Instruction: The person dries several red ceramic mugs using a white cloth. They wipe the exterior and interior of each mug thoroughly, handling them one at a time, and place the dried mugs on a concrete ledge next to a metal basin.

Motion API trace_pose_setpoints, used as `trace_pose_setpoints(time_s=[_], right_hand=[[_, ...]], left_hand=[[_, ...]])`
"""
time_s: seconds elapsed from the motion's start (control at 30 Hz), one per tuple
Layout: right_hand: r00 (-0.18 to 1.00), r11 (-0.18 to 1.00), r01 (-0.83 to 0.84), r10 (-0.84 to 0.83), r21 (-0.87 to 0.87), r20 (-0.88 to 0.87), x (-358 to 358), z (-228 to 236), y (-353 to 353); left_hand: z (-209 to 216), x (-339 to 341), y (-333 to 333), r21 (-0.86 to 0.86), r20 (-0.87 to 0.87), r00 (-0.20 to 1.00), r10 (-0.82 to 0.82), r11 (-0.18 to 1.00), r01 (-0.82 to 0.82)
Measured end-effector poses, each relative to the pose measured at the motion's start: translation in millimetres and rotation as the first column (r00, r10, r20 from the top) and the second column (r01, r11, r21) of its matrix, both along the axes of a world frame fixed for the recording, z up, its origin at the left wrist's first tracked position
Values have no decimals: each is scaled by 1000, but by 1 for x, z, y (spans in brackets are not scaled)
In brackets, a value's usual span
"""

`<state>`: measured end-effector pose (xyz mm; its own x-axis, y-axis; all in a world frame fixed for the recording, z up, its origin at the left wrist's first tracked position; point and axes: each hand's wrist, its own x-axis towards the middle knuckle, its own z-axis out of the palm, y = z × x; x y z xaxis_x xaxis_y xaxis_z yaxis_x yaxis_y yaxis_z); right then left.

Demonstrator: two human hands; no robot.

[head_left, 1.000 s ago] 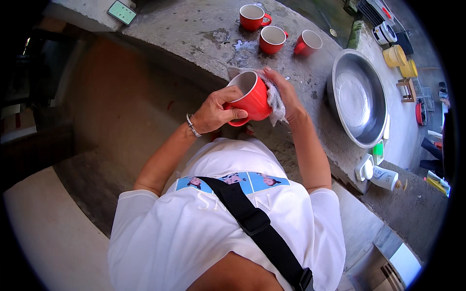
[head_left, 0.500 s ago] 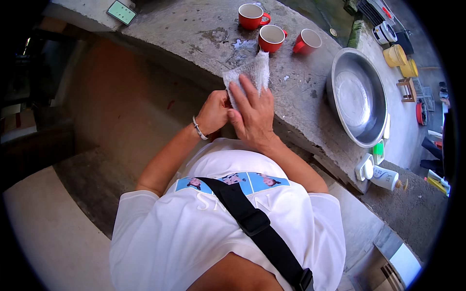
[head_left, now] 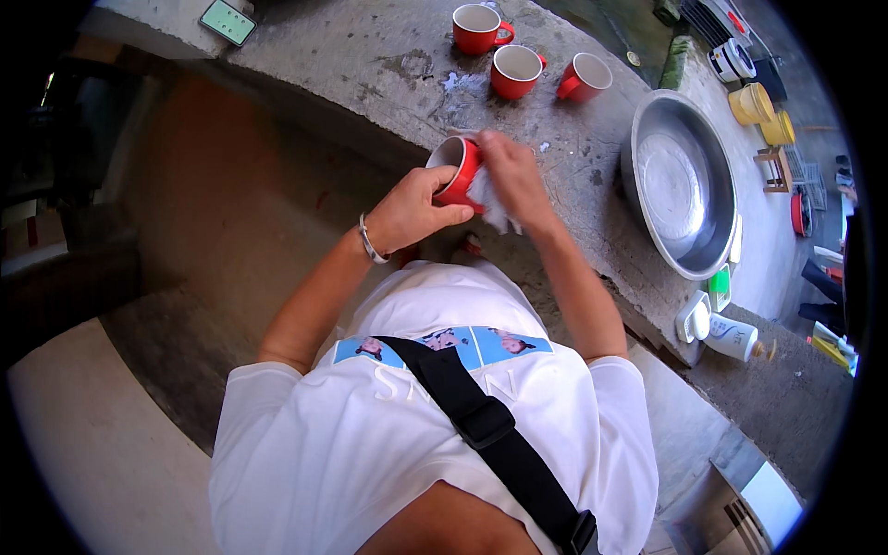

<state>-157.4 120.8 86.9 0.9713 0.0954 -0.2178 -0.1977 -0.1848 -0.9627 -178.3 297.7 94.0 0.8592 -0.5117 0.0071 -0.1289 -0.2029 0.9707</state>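
My left hand (head_left: 413, 209) grips a red mug (head_left: 460, 176) with a white inside, thumb and fingers on its wall and rim. The mug is tilted, its mouth toward the upper left. Against its right side my right hand (head_left: 514, 176), somewhat blurred, presses a white cloth (head_left: 491, 201), which hangs down below the fingers. Three more red mugs stand on the concrete ledge (head_left: 370, 55) beyond: one at the back (head_left: 475, 30), one in the middle (head_left: 514, 74) and one at the right (head_left: 585, 79).
A large metal basin (head_left: 680, 185) sits on the ledge to the right. By the ledge's right end are a white bottle (head_left: 731, 338), a white soap dish (head_left: 693, 319) and a green-and-white item (head_left: 719, 287). A phone (head_left: 228, 23) lies far left. Yellow buckets (head_left: 751, 104) stand farther off.
The cloth, which covered the mug, has shifted to its right side along with my right hand. The mug's mouth and red wall now show. The mugs on the ledge stay put.
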Motion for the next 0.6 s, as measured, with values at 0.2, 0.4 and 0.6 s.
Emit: trace_pose_setpoints(time_s=[0.2,0.4,0.6], right_hand=[[666,852,214,231,-478,709,-26,7,22],[812,949,-110,257,-295,523,4,11,2],[948,780,236,-315,580,39,4,-17,2]], left_hand=[[0,-15,1,-109,-283,959,29,992,-62],[8,-11,9,298,-112,992,-55,951,86],[-2,-21,1,-172,-136,964,229,953,-251]])
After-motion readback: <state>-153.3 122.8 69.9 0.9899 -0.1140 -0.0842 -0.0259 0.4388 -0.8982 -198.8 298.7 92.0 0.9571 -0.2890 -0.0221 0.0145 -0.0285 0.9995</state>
